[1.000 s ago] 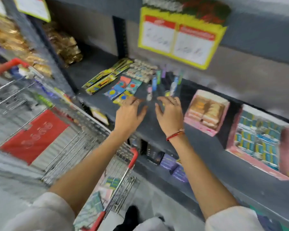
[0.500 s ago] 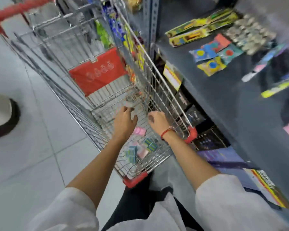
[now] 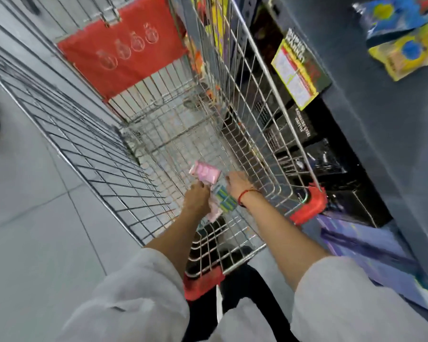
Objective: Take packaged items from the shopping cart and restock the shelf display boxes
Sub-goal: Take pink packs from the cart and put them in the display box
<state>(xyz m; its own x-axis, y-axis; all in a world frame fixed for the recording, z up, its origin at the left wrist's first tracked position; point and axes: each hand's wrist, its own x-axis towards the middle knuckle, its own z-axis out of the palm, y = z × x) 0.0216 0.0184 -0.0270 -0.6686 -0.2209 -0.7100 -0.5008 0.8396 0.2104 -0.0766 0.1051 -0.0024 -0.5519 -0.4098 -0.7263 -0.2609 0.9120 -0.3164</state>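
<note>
Both my arms reach down into the wire shopping cart [image 3: 252, 99]. My left hand [image 3: 197, 196] is at the cart floor, its fingers closed around a pink packet [image 3: 205, 172] that sticks up above it. My right hand [image 3: 237, 185] lies palm down just to the right, fingers curled over green-and-blue striped packets [image 3: 224, 197]; whether it grips them I cannot tell. A pale pink packet [image 3: 214, 211] lies under my left wrist.
The cart has a red child-seat flap [image 3: 124, 53] and red corner bumpers [image 3: 309, 203]. The dark grey shelf [image 3: 381, 134] stands close on the right, with blue and yellow packets [image 3: 403, 53] on top and black boxes [image 3: 331, 164] below. Grey floor tiles [image 3: 35, 218] are on the left.
My hands left the shelf top and went down into the cart. My view swung from the shelf to the cart, and my left hand has closed on a pink packet.
</note>
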